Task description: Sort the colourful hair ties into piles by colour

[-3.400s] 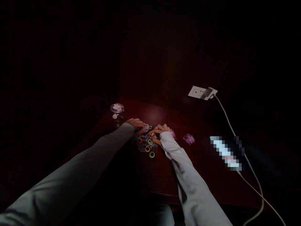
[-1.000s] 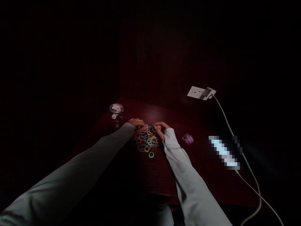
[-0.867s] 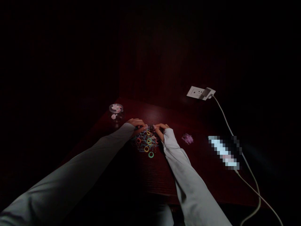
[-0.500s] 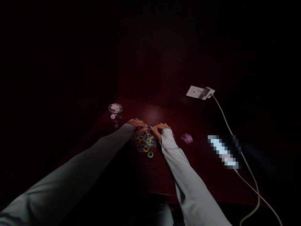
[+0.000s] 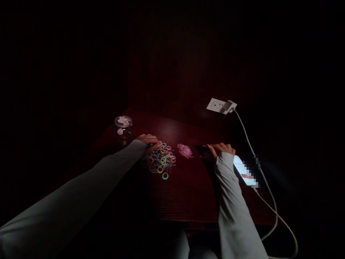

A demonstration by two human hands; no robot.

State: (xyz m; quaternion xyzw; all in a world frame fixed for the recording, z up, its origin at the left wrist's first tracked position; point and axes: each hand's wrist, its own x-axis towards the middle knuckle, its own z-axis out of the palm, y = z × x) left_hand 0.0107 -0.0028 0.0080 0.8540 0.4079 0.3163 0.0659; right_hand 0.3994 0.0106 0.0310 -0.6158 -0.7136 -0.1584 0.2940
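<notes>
My left hand (image 5: 149, 140) rests at the far left side of a heap of colourful hair ties (image 5: 163, 160), its fingers bent together at the heap's upper edge. Whether a tie is pinched there is too dim to tell. Right of the heap lies a small pile of pink elastic bands (image 5: 185, 150). My right hand (image 5: 221, 148) is farther right, just beyond the phone, thumb and fingers drawn together over a shadowed patch of table. A thin pale bit shows at its fingertips, too small to name.
A clear jar (image 5: 123, 126) with pink pieces on its lid stands at the back left. A lit phone (image 5: 244, 171) lies at the right, its white cable (image 5: 269, 192) running to a charger in the wall socket (image 5: 219, 106). The dark red table (image 5: 178, 201) has a front edge near me.
My right hand has moved away from my left hand, to the right, uncovering the pink bands. My left hand stays by the heap. The view has shifted slightly right.
</notes>
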